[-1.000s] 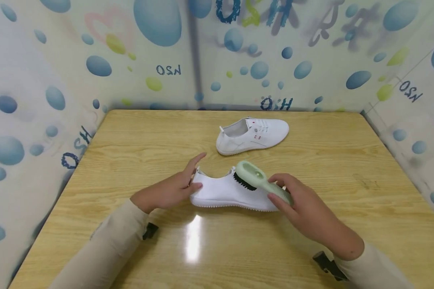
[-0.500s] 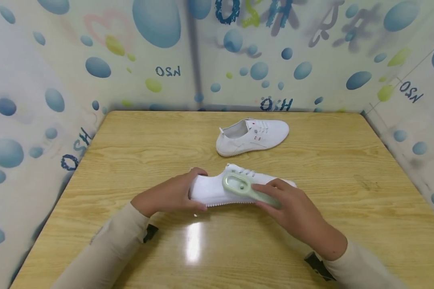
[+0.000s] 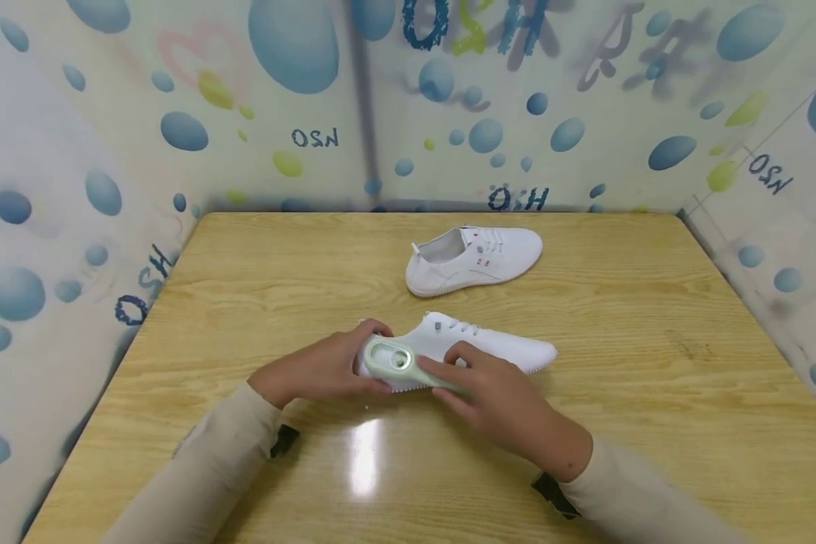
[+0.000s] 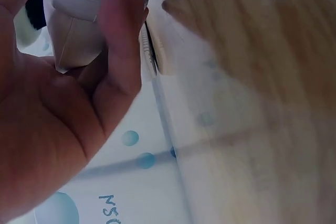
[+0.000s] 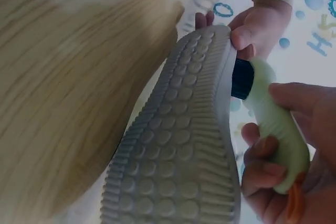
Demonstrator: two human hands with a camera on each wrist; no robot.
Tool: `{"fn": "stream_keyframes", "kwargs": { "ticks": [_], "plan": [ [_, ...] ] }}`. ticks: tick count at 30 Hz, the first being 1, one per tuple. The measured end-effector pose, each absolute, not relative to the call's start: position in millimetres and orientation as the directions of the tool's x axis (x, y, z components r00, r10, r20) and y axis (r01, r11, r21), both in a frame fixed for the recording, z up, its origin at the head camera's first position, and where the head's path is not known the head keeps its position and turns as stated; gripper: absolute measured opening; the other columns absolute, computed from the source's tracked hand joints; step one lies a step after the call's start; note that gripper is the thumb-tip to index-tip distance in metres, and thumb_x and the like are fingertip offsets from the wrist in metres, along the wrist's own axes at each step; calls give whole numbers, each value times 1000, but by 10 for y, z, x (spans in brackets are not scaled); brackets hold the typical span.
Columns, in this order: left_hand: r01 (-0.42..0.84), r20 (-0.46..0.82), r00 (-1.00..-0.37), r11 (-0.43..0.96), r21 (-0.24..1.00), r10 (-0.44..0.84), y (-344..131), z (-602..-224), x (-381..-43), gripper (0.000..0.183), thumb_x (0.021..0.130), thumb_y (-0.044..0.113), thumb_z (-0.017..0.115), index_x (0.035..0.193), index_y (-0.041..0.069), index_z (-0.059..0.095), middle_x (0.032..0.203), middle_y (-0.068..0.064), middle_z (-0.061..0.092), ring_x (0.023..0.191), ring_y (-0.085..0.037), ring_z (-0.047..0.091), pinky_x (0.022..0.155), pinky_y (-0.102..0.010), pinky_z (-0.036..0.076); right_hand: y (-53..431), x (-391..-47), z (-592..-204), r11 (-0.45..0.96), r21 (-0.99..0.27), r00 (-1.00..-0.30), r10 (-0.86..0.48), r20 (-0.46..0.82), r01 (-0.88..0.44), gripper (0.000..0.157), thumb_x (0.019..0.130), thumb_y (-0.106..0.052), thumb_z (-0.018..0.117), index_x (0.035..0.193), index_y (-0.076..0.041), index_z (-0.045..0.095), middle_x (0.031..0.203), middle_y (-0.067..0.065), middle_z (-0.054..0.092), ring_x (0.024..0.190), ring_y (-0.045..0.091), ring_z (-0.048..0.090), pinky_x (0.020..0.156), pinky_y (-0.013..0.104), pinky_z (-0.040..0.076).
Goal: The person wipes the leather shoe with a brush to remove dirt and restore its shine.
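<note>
A white sneaker (image 3: 510,348) is held tilted over the table, its side turned up and its toe to the right. My left hand (image 3: 326,364) grips the heel; in the left wrist view its fingers curl round the white heel (image 4: 79,35). The handle of a pale green scrub brush (image 3: 389,358) is in the grip of my right hand (image 3: 506,400). Its dark bristles (image 5: 242,79) press against the sneaker's side close to the heel. The studded sole (image 5: 168,145) faces the right wrist camera. An orange loop (image 5: 295,198) hangs from the handle's end.
Another white sneaker (image 3: 476,261) stands upright farther back, toe to the right. Both lie on or over a wooden table (image 3: 619,302), bordered behind by a wall (image 3: 394,106) with blue and green dots.
The brush has moved left along the sneaker's side, from near the laces to the heel. My left hand has closed round the heel, and the sneaker has tipped toward me.
</note>
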State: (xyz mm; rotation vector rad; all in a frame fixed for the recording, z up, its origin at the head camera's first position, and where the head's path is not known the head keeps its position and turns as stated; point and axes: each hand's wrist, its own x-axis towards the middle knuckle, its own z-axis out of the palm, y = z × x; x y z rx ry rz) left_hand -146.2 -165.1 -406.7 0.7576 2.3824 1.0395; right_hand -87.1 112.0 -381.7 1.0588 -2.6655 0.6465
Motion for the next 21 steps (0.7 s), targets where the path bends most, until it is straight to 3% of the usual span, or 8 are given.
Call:
{"fn": "stream_keyframes", "kwargs": {
  "ticks": [4,14,21],
  "plan": [
    [293,-176,-762,573,765,624,-1643,-4076,-1446,71,79,37,86,134,23,44,114,1,66,96,-13,62,85,-33,49,1122,-845,-3795,673,-286,-731,-611,303,-682,44,89,-24,77,131,-27,67,99,-1,61,76,8,55,65,21,47],
    [236,-231,-762,592,771,605,-1645,-4088,-1444,74,81,39,84,138,23,40,108,-8,64,77,-16,64,68,-34,54,1428,-779,-3664,753,-299,-810,-544,219,-587,46,86,-22,80,130,-29,68,100,0,61,72,7,52,62,21,45],
    [170,-264,-750,564,808,606,-1649,-4047,-1439,72,81,34,84,137,22,41,107,-12,63,62,-18,65,60,-37,57,1328,-809,-3685,702,-350,-782,-587,209,-620,47,89,-20,76,133,-26,65,99,1,61,77,9,55,67,23,48]
  ]
}}
